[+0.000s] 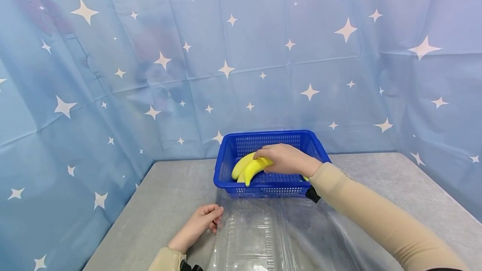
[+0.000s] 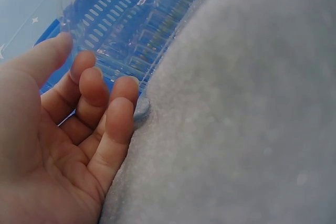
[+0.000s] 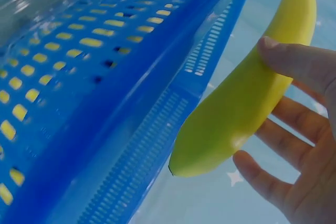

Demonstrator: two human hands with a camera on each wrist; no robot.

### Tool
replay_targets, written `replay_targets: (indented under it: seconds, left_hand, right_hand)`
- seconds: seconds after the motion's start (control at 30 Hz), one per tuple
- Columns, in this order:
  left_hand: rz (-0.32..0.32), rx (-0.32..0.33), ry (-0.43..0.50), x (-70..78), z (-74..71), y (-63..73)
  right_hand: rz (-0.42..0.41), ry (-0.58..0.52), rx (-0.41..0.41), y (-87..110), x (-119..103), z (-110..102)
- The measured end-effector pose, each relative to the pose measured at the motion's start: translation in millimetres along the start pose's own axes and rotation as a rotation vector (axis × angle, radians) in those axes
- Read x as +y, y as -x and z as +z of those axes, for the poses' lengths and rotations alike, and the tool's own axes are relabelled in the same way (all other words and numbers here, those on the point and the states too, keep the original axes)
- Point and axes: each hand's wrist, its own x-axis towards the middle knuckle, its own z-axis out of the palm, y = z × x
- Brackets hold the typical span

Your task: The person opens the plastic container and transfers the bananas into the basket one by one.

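Note:
My right hand (image 1: 288,159) grips a yellow banana (image 3: 236,98) between thumb and fingers, over the blue plastic basket (image 1: 269,185). In the right wrist view the banana hangs tilted above the basket's rim. More yellow bananas (image 1: 241,166) lie at the basket's left side, partly covered by the held one. A clear plastic container (image 1: 248,237) with ribbed walls lies in front of the basket. At its left edge, my left hand (image 1: 205,218) pinches the thin plastic with thumb and forefinger, the other fingers loosely curled.
A bit of yellow (image 1: 305,177) shows in the basket beside my right wrist. Clear plastic (image 1: 316,233) also spreads to the right of the ribbed part. The grey table (image 1: 180,183) ends at a blue star-patterned curtain (image 1: 244,87) behind and at both sides.

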Motion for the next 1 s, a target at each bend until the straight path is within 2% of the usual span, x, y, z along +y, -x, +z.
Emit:
replay_targets:
  seconds: [0.4,0.67,1.0]
  left_hand:
    - [0.024,-0.006,0.007,-3.7,0.9,0.7]
    - [-0.003,0.012,0.008,-2.0,1.2,0.6]
    - [0.007,0.010,-0.002,0.0,1.6,0.1]
  right_hand:
    - [0.054,-0.012,-0.051,-1.0,10,0]
    - [0.084,-0.008,-0.067,-4.2,21,5]
    - [0.122,-0.039,-0.067,-4.8,33,10]
